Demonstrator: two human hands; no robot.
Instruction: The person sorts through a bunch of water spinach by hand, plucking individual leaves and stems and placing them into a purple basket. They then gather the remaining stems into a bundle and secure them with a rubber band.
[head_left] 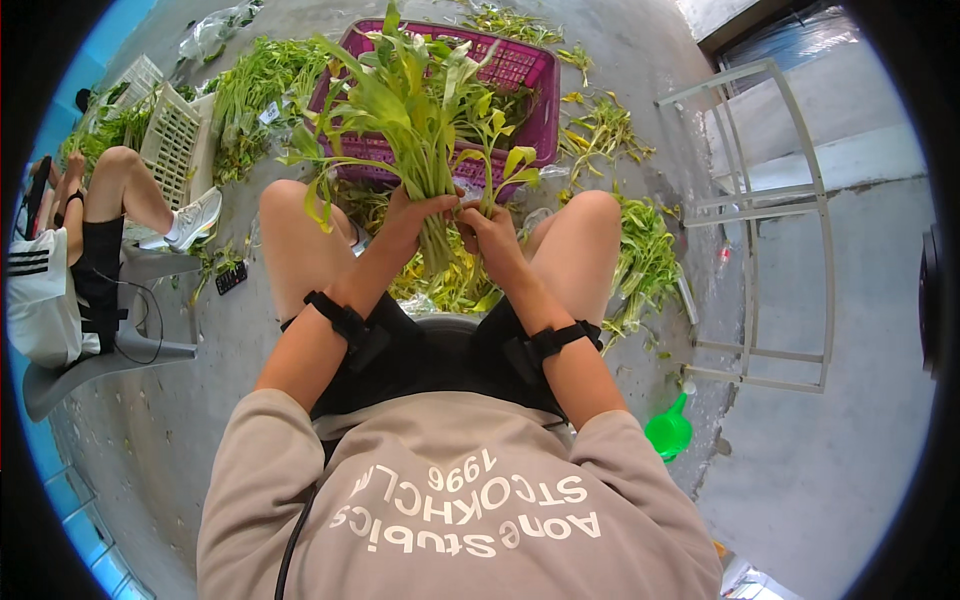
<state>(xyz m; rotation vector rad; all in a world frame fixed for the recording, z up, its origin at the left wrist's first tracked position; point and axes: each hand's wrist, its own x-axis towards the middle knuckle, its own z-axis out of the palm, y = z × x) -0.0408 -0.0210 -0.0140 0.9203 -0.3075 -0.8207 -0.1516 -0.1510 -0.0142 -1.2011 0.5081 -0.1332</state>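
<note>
Between my knees, my left hand [408, 218] is closed round a thick bunch of leafy greens [400, 110], leaves pointing up and away, cut stems hanging below. Close against it, my right hand [490, 238] pinches a smaller leafy stem [490, 150] with some yellowish leaves. The fingertips of both hands nearly meet at the stems. Behind the bunch stands a purple plastic crate [545, 90] with more greens inside, partly hidden by the leaves. Below my hands lies a heap of yellowed leaves [455, 285] on the floor.
Piles of greens [265, 90] lie left of the crate, and more greens [640, 250] by my right knee. Another person [70, 270] sits at far left near white crates [172, 140]. A metal frame [825, 230] and a green watering bottle [668, 432] stand at right.
</note>
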